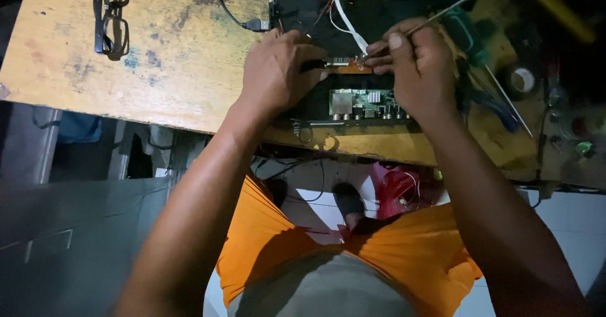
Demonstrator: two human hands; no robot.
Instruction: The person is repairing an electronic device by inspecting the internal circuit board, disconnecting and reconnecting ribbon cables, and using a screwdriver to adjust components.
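left hand (pixel 274 71) fingers clamped on black casing (pixel 366 20), steadying it | right hand (pixel 420 64) fingers pinching thin rod (pixel 457 4) onto small orange board (pixel 347 67) | near workbench (pixel 158 45) front edge

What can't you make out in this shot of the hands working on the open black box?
Head view only:
- Tip of the thin metal rod: hidden behind the right hand, so its contact point is unclear.
- Left hand grip: fingers curl over the small orange board, hiding what they pinch.
- Green circuit board: parts too small to identify.
- Tools at the bench's right end: too dark.
- Glasses: cut off by the top edge.
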